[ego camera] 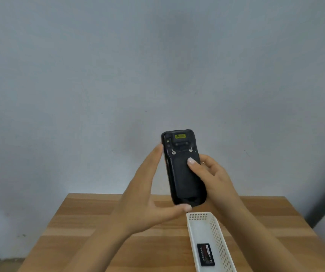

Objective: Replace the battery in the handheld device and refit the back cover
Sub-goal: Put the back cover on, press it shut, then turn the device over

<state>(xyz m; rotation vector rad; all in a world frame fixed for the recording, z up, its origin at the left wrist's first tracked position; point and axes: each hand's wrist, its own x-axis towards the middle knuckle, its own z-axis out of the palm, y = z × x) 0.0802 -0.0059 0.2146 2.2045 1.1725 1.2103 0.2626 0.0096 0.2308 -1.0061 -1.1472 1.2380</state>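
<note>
I hold a black handheld device (183,179) upright above the table, its back facing me. The back cover sits on it, with two small metal latches near the top and a yellow label above them. My left hand (148,195) cradles its left side, thumb under the bottom end. My right hand (210,175) grips the right side, thumb pressed on the cover. A black battery (206,254) with a red and white label lies in the white basket (219,232).
The wooden table (83,228) spreads below my hands against a plain grey wall. The perforated basket stands at the front right of the table, under my right forearm.
</note>
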